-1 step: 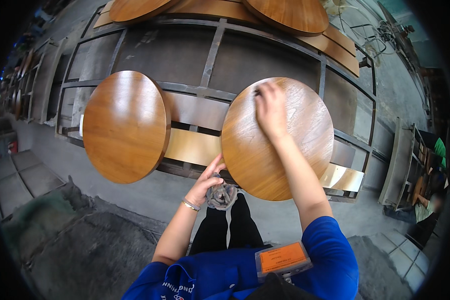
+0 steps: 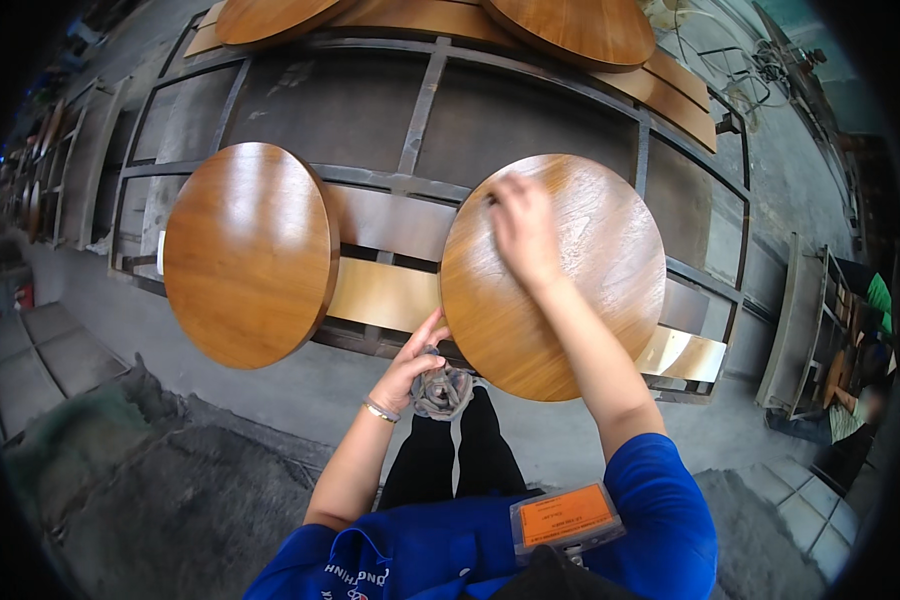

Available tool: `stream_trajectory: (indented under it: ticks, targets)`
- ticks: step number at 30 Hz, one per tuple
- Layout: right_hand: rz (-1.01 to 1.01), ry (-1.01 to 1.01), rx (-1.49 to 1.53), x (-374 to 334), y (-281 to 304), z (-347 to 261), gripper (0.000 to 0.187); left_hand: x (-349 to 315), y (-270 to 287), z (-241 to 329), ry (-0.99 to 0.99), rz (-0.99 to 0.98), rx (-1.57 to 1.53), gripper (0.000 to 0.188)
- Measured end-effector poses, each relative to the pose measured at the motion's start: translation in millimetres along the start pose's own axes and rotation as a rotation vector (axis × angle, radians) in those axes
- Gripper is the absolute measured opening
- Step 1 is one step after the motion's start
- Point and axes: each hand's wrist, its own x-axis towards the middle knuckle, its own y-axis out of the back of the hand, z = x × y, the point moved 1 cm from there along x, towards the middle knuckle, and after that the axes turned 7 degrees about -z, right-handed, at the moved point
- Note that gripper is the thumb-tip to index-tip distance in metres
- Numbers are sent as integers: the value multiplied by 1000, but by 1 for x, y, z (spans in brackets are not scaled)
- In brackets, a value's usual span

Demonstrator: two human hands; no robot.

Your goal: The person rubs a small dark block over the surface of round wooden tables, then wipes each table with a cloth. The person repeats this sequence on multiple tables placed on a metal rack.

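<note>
A round wooden top (image 2: 600, 290) with a glossy, grained face lies in front of me on the right. My right hand (image 2: 523, 225) is on its upper left part, fingers curled over a small dark thing that is mostly hidden and blurred. At the near left edge of this top, my left hand (image 2: 410, 367) grips a crumpled grey-brown cloth (image 2: 443, 392). Its fingertips reach the rim of the top. To the left lies a second round wooden top (image 2: 250, 260), smooth and shiny, with neither hand on it.
Both tops rest on pale boards (image 2: 385, 293) across a dark metal frame (image 2: 425, 110). Two more round tops (image 2: 580, 30) lie on boards at the far side. Tangled hoses (image 2: 765, 65) are at the far right. Another person (image 2: 850, 415) is at the right edge, near another rack.
My right hand has slid a little to the left across the wooden top. The left hand and the cloth stay in place.
</note>
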Motion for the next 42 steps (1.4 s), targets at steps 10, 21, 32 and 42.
stream_trajectory:
  ticks: [10,21,32,42]
  targets:
    - [166,-167,-65,44,23,23,31,-1,4,1,-4,-23,52,101]
    - [324,-163,43,40,0,38,27,-4,4,6,10,-27,23,101]
    - [-128,-38,56,31,28,2,26,-9,10,11,9,2,114,99]
    - [-44,192,121,1,12,45,26,-18,15,16,10,71,14,96]
